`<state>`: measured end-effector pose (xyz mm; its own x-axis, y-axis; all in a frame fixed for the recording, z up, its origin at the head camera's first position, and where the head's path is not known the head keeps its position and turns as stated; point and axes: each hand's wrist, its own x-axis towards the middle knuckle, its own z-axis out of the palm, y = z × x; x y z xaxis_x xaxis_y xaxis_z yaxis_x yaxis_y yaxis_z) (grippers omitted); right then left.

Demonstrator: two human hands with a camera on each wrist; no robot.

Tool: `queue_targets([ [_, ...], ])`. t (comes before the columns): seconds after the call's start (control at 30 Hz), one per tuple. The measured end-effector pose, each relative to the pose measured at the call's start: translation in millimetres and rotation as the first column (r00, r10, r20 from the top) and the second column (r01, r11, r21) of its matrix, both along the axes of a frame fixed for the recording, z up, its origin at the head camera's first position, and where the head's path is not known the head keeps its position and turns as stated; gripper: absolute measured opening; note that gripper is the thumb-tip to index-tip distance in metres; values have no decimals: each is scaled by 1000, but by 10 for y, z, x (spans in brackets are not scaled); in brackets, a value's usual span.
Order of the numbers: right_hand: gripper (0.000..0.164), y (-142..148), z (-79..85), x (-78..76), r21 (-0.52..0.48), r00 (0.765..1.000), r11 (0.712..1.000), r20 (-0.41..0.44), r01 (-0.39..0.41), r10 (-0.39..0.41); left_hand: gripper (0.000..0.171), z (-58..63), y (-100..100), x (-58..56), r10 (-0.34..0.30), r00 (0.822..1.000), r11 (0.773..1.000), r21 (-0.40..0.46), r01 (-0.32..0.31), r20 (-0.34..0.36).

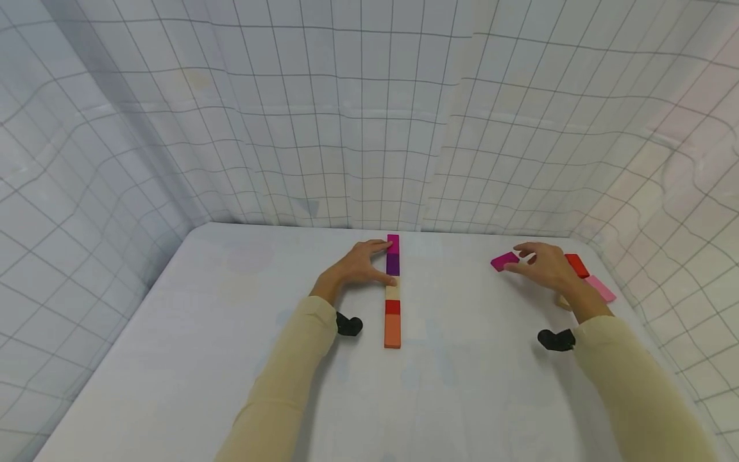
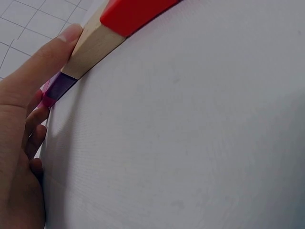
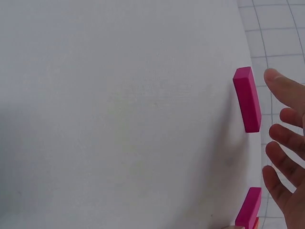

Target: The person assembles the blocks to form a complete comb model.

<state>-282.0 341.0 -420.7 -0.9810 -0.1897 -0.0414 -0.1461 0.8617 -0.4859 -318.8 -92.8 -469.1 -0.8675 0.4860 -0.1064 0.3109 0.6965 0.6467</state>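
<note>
A straight row of blocks lies on the table: a magenta block (image 1: 393, 242) at the far end, then a purple block (image 1: 392, 264), a plain wooden block (image 1: 392, 294), a red block (image 1: 392, 307) and an orange block (image 1: 392, 331) nearest me. My left hand (image 1: 359, 263) spreads along the row's left side, its thumb touching the wooden block and its forefinger at the magenta one. To the right, a loose magenta block (image 1: 505, 261) lies at an angle. My right hand (image 1: 543, 264) is beside it, fingers parted; the right wrist view shows a gap between them.
Beyond my right hand lie a red block (image 1: 577, 265), a pink block (image 1: 600, 288) and a wooden block (image 1: 563, 301), partly hidden by the wrist. The white table (image 1: 173, 333) is bordered by a grid-patterned curtain (image 1: 323, 128) at the back and sides.
</note>
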Motion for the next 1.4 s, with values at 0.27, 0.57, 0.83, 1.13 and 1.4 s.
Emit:
queue_targets([
  [0.27, 86, 53, -210, -20, -37, 982, 989, 134, 141, -135, 101, 14, 7, 7, 1, 1000, 1000, -1, -1, 2],
  [0.57, 90, -19, -359, -72, -3, 987, 988, 26, 157, -156, 101, -6, -1, -22, -9, 1000, 1000, 18, 9, -12],
  [0.83, 85, -10, -336, -70, -24, 987, 988, 66, 151, -149, 101, -20, -6, -25, -9, 1000, 1000, 22, 10, -9],
  [1.13, 83, -2, -241, -8, -142, 981, 982, 167, 121, -97, 102, -4, -8, -5, -1, 1000, 1000, 14, 1, 6],
  [1.4, 81, -119, -174, -6, -145, 992, 989, 125, 9, 9, 101, -6, -3, -7, -1, 1000, 1000, 19, 1, 5],
])
